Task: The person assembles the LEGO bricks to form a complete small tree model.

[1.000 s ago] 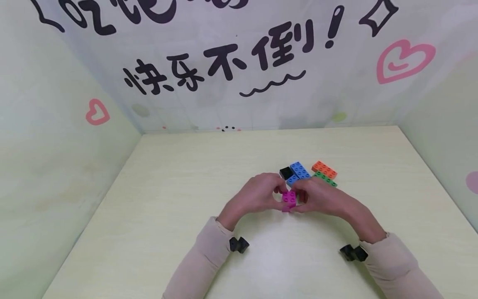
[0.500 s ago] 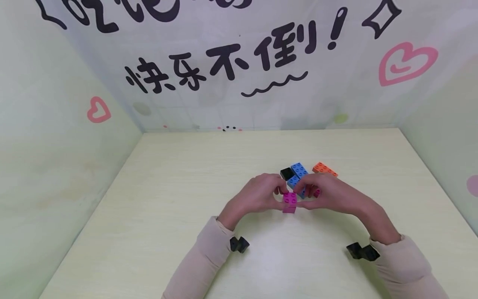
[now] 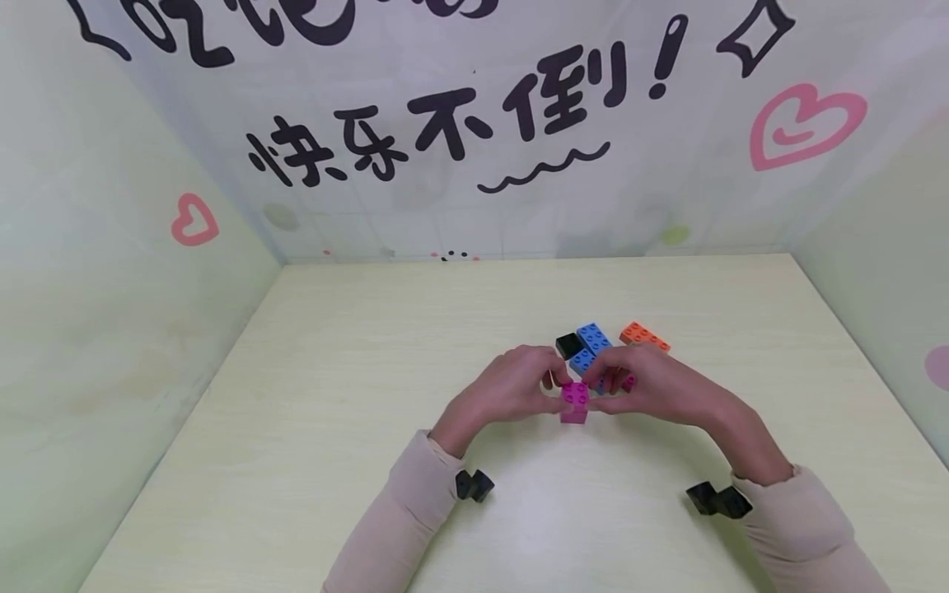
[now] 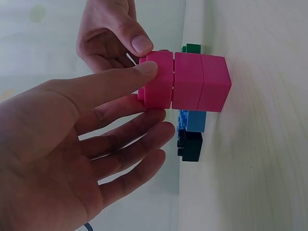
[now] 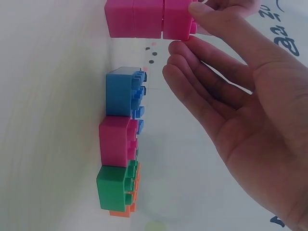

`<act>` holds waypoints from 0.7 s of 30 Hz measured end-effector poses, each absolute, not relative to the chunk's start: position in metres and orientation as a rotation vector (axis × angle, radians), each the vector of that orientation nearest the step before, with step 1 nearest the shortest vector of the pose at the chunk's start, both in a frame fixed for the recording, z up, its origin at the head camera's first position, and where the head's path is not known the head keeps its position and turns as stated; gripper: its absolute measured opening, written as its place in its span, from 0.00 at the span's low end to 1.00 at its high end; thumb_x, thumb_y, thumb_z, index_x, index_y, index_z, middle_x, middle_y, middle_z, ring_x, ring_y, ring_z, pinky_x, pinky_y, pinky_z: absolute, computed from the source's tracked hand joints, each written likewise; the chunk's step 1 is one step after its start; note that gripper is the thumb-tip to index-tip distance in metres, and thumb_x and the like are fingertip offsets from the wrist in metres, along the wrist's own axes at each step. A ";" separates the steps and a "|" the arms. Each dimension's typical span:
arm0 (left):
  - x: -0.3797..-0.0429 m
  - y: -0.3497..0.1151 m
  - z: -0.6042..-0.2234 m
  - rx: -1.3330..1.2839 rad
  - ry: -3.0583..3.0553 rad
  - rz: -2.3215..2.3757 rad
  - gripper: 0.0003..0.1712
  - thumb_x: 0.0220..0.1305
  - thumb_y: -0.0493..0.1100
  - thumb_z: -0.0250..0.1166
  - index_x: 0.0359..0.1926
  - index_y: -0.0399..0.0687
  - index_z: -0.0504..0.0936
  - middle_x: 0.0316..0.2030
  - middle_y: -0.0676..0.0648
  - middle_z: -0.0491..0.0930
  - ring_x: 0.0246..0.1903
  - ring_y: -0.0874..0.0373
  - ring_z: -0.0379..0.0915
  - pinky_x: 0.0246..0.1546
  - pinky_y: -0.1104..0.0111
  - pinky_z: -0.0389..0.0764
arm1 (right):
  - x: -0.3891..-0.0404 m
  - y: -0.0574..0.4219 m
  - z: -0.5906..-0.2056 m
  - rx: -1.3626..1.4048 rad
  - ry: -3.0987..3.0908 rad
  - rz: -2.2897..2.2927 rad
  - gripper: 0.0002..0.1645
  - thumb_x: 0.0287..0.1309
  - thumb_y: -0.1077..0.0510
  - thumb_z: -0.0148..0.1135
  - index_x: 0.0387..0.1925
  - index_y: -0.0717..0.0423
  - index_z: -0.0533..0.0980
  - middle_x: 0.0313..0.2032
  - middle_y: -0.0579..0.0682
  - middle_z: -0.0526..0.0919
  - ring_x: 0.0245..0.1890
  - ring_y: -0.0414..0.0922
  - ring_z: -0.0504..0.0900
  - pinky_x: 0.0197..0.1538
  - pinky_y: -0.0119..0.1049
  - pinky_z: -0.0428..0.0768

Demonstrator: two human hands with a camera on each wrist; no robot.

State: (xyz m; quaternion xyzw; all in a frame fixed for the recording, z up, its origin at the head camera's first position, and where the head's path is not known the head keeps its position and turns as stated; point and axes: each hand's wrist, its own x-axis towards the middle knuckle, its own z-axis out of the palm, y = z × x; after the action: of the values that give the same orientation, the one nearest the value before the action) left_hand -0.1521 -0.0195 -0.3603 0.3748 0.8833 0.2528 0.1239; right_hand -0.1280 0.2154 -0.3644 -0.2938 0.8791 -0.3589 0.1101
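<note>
A stack of three pink toy building bricks (image 3: 574, 403) stands upright on the table, between the fingertips of both hands. My left hand (image 3: 519, 385) pinches the top brick (image 4: 160, 89), thumb across its near face and index finger behind; the other fingers extend loosely. My right hand (image 3: 656, 380) pinches the same brick at its right edge, the thumb at its upper corner in the right wrist view. A thin gap line shows below the top brick; the two lower bricks (image 5: 132, 19) sit tightly joined.
Behind the stack lie a black brick (image 3: 569, 345), a blue brick (image 3: 593, 338), another blue brick (image 3: 582, 361) and an orange brick (image 3: 643, 334). Another pink brick (image 5: 114, 142) and a green brick (image 5: 113, 187) stand beside them, largely behind my right hand in the head view. Printed walls surround the table.
My right hand has shifted slightly right and back from the front of the stack, uncovering more of the blue bricks and covering the green one. My left hand stays nearly still.
</note>
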 end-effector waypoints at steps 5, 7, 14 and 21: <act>-0.149 -0.017 -0.359 1.061 2.602 0.723 0.13 0.56 0.47 0.75 0.39 0.48 0.86 0.36 0.53 0.82 0.35 0.63 0.74 0.32 0.77 0.73 | -0.128 0.215 -0.366 -0.859 2.562 -1.069 0.17 0.50 0.57 0.77 0.43 0.48 0.81 0.38 0.46 0.83 0.36 0.41 0.80 0.39 0.35 0.81; -0.147 -0.015 -0.358 1.048 2.615 0.704 0.12 0.56 0.47 0.75 0.39 0.47 0.86 0.36 0.53 0.81 0.32 0.64 0.73 0.30 0.76 0.73 | -0.128 0.214 -0.365 -0.862 2.558 -1.070 0.17 0.50 0.58 0.76 0.42 0.49 0.81 0.37 0.46 0.83 0.36 0.41 0.80 0.39 0.36 0.82; -0.146 -0.013 -0.357 1.020 2.632 0.673 0.11 0.56 0.46 0.75 0.38 0.47 0.85 0.34 0.55 0.80 0.29 0.66 0.72 0.27 0.76 0.73 | -0.128 0.212 -0.368 -0.870 2.577 -1.056 0.18 0.49 0.57 0.77 0.43 0.50 0.81 0.36 0.42 0.82 0.35 0.44 0.80 0.39 0.37 0.82; -0.152 -0.019 -0.358 1.109 2.558 0.721 0.14 0.58 0.48 0.74 0.42 0.47 0.85 0.38 0.54 0.82 0.37 0.62 0.75 0.33 0.78 0.73 | -0.128 0.201 -0.378 -0.963 2.643 -0.931 0.19 0.50 0.51 0.76 0.43 0.53 0.80 0.34 0.38 0.80 0.35 0.42 0.79 0.39 0.38 0.81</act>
State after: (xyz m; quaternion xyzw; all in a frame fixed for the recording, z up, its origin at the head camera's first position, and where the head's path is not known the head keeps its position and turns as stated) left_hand -0.1518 -0.0193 -0.3578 0.3817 0.8807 0.2483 0.1306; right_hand -0.1282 0.2008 -0.3778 -0.3238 0.8884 -0.3130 0.0891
